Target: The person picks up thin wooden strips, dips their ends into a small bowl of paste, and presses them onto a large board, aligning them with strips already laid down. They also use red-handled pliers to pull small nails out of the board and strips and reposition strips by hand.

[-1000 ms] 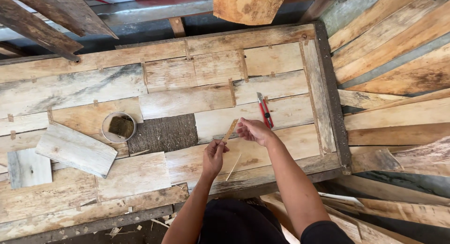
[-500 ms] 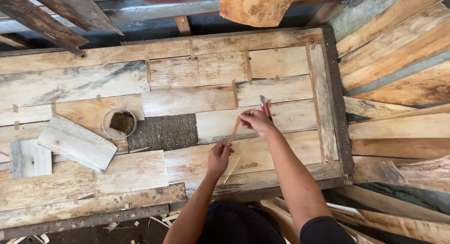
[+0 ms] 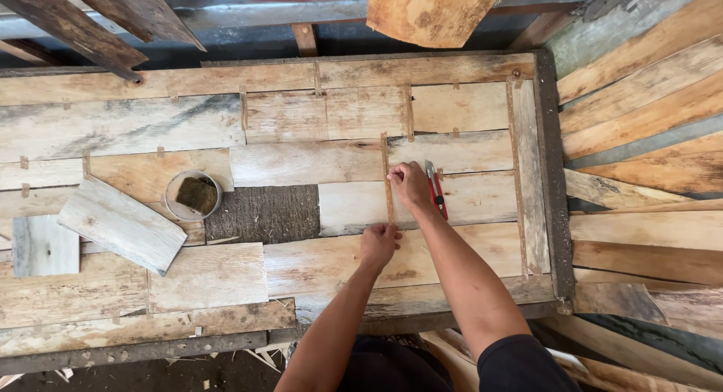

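**Both hands set a thin strip into the seam**

Since the earlier frame, the right hand (image 3: 410, 185) has gone up along the panel (image 3: 301, 106), and the strip (image 3: 387, 173), which lay slanted before, now stands straight in a vertical seam between two boards. This strip is a thin, narrow sliver of pale wood. Fingertips of the right hand pinch it near the middle, while the same hand holds a red cutter (image 3: 434, 189) against the palm. Lower down, the left hand (image 3: 378, 244) presses bent fingertips on the strip's bottom end, fingers close together.

Rough planks of many sizes make the panel, some pale and smooth, some grey and weathered. One dark patch (image 3: 263, 213) looks like bark, coarse and ridged. Just left of it stands a small round cup (image 3: 192, 195) with a dark sponge-like block inside. A loose rectangular board (image 3: 120, 222) lies tilted at the left. More long planks (image 3: 640, 98) are stacked on the right side.
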